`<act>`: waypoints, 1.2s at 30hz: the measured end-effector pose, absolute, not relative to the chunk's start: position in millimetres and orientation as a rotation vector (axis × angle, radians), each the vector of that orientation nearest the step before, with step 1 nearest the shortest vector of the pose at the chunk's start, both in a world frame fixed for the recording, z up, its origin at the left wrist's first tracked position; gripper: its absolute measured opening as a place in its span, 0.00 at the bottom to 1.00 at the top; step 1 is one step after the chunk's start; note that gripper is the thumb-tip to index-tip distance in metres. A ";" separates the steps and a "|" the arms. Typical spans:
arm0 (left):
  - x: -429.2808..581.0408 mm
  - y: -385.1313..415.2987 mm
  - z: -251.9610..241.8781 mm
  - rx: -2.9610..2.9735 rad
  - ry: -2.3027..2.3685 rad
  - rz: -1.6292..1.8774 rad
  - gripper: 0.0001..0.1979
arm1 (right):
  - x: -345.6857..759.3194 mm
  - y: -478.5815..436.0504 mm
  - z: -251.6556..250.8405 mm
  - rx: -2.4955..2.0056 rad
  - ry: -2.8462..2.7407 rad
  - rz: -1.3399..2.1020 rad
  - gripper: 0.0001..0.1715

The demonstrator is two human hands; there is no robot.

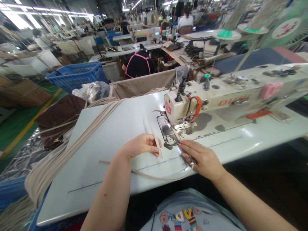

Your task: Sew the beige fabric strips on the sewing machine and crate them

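Observation:
A cream sewing machine [231,93] stands on a white table [113,128]. Its metal needle plate [168,133] lies just beyond my hands. My left hand [141,146] pinches a narrow beige strap [156,139] that runs up toward the needle. My right hand [203,158] rests flat on the table beside the plate, fingers pressed on another part of the strap, which loops along the table's near edge. A long bundle of similar beige straps [72,138] drapes across the table's left side and hangs over its corner.
A fabric bin [144,84] sits behind the table. A blue crate [77,75] and dark bags stand on the left. A seated person in a black top [139,64] works further back, among other sewing stations and thread stands.

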State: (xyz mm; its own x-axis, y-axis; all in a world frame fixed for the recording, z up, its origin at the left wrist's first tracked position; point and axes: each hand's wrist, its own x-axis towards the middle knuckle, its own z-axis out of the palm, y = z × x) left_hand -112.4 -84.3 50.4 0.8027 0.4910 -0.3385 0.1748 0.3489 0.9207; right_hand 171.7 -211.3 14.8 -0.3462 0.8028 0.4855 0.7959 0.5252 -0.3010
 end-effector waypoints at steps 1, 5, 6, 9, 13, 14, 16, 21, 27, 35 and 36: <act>-112.5 -84.1 49.8 1.220 0.646 0.222 0.19 | 171.8 -211.4 14.6 -1.290 -2.178 0.012 0.21; -113.6 -83.0 47.0 1.224 0.649 0.213 0.19 | 172.0 -211.2 13.7 -1.276 -2.179 -0.004 0.21; -114.1 -82.8 46.1 1.223 0.646 0.213 0.19 | 172.0 -211.1 13.5 -1.278 -2.177 -0.003 0.21; -115.1 -82.2 44.2 1.226 0.633 0.217 0.18 | 172.4 -210.7 12.7 -1.285 -2.177 0.009 0.23; -114.8 -81.9 44.9 1.215 0.632 0.209 0.18 | 173.0 -210.5 12.2 -1.276 -2.186 0.011 0.22; -114.5 -81.9 45.5 1.209 0.631 0.204 0.18 | 173.0 -210.6 12.4 -1.274 -2.190 0.006 0.22; -114.1 -82.0 46.5 1.200 0.627 0.197 0.18 | 172.9 -211.0 13.0 -1.272 -2.196 -0.006 0.21; -114.8 -82.2 45.6 1.206 0.636 0.218 0.19 | 172.0 -211.5 13.8 -1.282 -2.190 0.003 0.21; -115.8 -82.4 44.7 1.215 0.643 0.245 0.18 | 172.1 -210.8 12.9 -1.276 -2.177 0.001 0.22; -116.3 -82.4 45.2 1.195 0.643 0.256 0.18 | 172.6 -211.3 11.6 -1.278 -2.181 -0.005 0.21; -116.3 -82.2 45.1 1.198 0.645 0.255 0.18 | 172.9 -211.4 11.3 -1.277 -2.186 -0.005 0.21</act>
State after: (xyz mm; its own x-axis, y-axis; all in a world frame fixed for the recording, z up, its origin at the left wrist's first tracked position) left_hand -116.3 -82.2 45.1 0.7953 0.5098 -0.3279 0.1474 0.3621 0.9204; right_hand 172.9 -211.4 11.3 -0.3567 0.7914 0.4965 0.7935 0.5371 -0.2861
